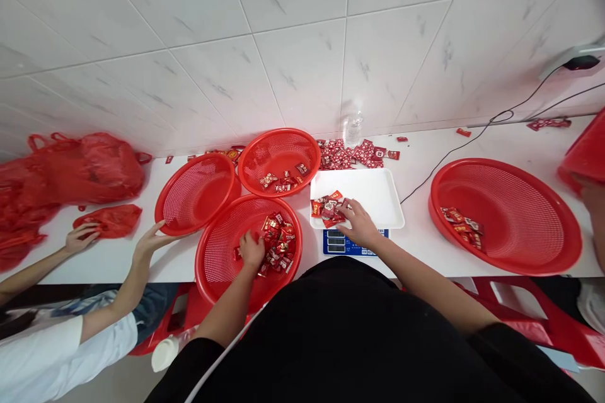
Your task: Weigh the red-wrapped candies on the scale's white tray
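Observation:
My left hand (252,250) reaches into the front red basket (212,264), its fingers curled around wrapped candies beside the candy pile (282,242). Just what lies inside those fingers is partly hidden. Over the white tray (378,192) my right hand (359,225) is open, with fingertips touching a small heap of red wrapped candies (328,208) at the tray's left side. The tray rests on a blue digital scale (335,242), whose display panel shows at the front.
Behind stand a red basket (278,145) with a few candies and another red basket (189,201). Loose candies (350,154) lie by a clear bottle (352,129). Right is a large red basket (510,220) near a cable (454,150). A co-worker's hands (151,242) and red bags (104,167) are left.

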A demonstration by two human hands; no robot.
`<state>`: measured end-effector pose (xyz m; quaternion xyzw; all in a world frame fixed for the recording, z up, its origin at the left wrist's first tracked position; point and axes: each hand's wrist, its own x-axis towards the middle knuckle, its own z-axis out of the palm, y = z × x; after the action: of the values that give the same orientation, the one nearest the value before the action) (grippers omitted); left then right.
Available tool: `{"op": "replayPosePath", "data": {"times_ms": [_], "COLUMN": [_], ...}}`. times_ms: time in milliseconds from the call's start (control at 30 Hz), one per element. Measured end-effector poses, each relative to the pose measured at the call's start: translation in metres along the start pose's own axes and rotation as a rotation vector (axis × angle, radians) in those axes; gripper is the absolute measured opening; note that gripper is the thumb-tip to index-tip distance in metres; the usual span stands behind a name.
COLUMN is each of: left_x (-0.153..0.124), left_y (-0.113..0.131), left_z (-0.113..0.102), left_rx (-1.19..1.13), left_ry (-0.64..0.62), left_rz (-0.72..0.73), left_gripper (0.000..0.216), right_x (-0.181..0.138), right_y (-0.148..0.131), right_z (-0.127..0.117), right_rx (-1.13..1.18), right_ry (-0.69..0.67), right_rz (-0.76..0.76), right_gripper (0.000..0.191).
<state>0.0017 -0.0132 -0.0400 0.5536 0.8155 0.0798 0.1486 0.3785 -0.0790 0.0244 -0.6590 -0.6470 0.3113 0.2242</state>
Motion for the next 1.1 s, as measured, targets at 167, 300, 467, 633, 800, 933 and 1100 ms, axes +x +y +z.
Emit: {"op": "replayPosePath", "data": {"times_ms": [167, 300, 467, 633, 800, 933, 1100], "left_x": [-0.006, -0.013, -0.021, -0.029, -0.044, -0.052, -0.052], "left_y": [0.028, 0.042, 0.050, 0.066, 0.093, 0.121, 0.171], "left_z": [-0.007, -0.016, -0.021, -0.030, -0.042, -0.037, -0.016], "left_rx": [-0.149, -0.251, -0.335, -0.397, -0.404, -0.354, -0.367], "left_ry": [0.099, 0.114, 0.103, 0.115, 0.131, -0.014, -0.245], "left_rz": [0.128, 0.173, 0.201, 0.288, 0.506, 0.748, 0.904], "left_gripper": [0.049, 0.046, 0.039, 0.033, 0.030, 0.026, 0.039], "right_x": [0.040, 0.057, 0.061, 0.062, 0.064, 0.067, 0.065], "right_y": [-0.020, -0.022, -0.012, -0.003, 0.003, 0.006, 0.009], "right_z": [0.018, 0.027, 0.025, 0.020, 0.018, 0.016, 0.010], "right_rx": [-0.219, -0.262, -0.266, -0.245, -0.189, -0.102, 0.055], "right_ry": [-0.122, -0.137, -0.122, -0.106, -0.059, 0.017, 0.125], "right_rz": [-0.133, -0.204, -0.266, -0.265, -0.215, -0.154, -0.059], "right_gripper": [0.075, 0.071, 0.054, 0.043, 0.035, 0.034, 0.033]}}
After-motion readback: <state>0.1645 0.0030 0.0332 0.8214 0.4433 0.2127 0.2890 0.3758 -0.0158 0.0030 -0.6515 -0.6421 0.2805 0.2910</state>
